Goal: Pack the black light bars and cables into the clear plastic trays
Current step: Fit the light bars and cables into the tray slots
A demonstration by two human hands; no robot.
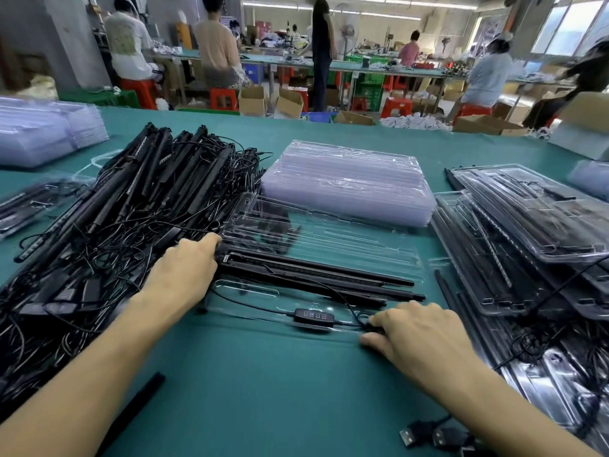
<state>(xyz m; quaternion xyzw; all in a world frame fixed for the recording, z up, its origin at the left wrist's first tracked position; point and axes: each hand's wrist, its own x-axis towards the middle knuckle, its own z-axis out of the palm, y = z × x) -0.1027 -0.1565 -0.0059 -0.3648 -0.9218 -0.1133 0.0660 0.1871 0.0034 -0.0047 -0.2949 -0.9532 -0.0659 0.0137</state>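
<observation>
An open clear plastic tray [329, 239] lies in front of me on the green table. Several black light bars [316, 275] lie side by side across its near half. My left hand [184, 268] grips their left ends. A black cable with an inline button controller [311, 316] runs along the tray's front channel. My right hand [415, 334] pinches a black part of that cable at the tray's right front corner. A big tangled heap of loose light bars and cables [125, 219] lies to the left.
A stack of empty clear trays [349, 183] stands behind the open tray, more [43, 133] at far left. Packed trays [527, 225] pile up on the right. Two USB plugs [428, 435] and a loose black bar [138, 407] lie near me. People work at benches beyond.
</observation>
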